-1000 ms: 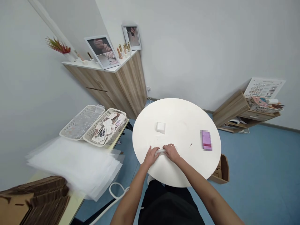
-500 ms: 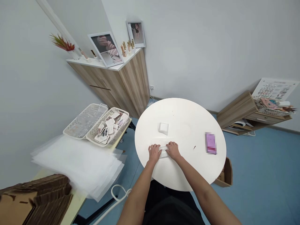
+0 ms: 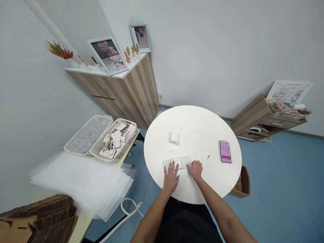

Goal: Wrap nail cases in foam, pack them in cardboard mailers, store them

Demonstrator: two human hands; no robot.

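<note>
A strip of translucent wrapping sheet (image 3: 186, 160) lies across the near half of the round white table (image 3: 197, 125). On it rests a small white flat piece (image 3: 177, 161), partly covered by fingertips; I cannot make out its kind. My left hand (image 3: 171, 179) is spread flat, fingers touching the piece and the sheet. At the strip's right end, my right hand (image 3: 195, 169) has its fingers curled, pinching the edge. Beyond the strip sits a small square white stack (image 3: 174, 138) in or on clear material.
A pixelated purple object (image 3: 225, 152) lies on the table's right side. To the left, a side table holds white baskets (image 3: 93, 153), translucent sheets (image 3: 83, 179) and folded brown cardboard (image 3: 53, 216). A wooden cabinet (image 3: 138, 87) stands behind. An open cardboard box (image 3: 241, 194) is at lower right.
Both hands were together over the white piece. The left hand has flattened out on it, and the right hand has moved right to the sheet's end. The strip now lies spread out.
</note>
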